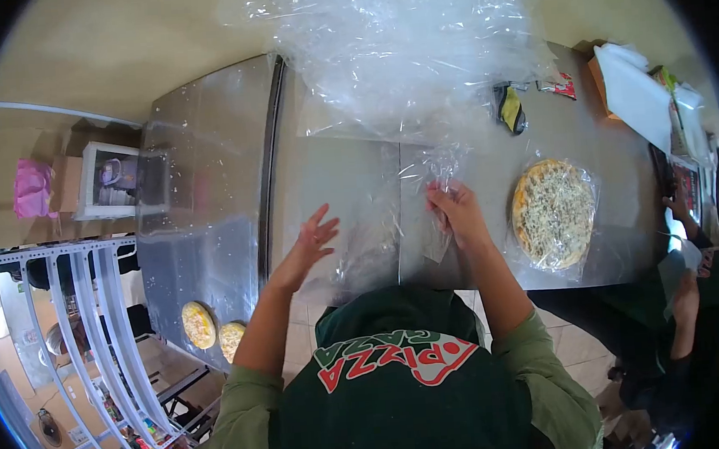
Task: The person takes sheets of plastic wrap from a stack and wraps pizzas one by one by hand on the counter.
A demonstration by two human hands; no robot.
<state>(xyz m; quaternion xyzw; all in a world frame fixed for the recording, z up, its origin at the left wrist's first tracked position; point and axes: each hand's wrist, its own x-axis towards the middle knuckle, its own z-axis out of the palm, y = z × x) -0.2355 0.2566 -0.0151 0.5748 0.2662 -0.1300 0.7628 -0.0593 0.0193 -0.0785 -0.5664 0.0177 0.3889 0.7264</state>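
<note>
A clear plastic bag (pixel 375 238) lies over the steel counter in front of me. My right hand (pixel 456 211) pinches its edge between thumb and fingers. My left hand (pixel 309 243) hovers at the bag's left side with fingers spread, holding nothing. To the right of my right hand sits a round pizza (pixel 554 215) with shredded topping, wrapped in clear film. A large heap of clear plastic bags (pixel 396 38) covers the back of the counter.
Two small pizzas (pixel 199 325) lie at the left counter's front edge. A yellow-and-black item (pixel 511 110) and a red packet (pixel 558 86) are at the back right. A co-worker's hand (pixel 686 295) shows at far right. A white metal rack (pixel 91 327) stands left.
</note>
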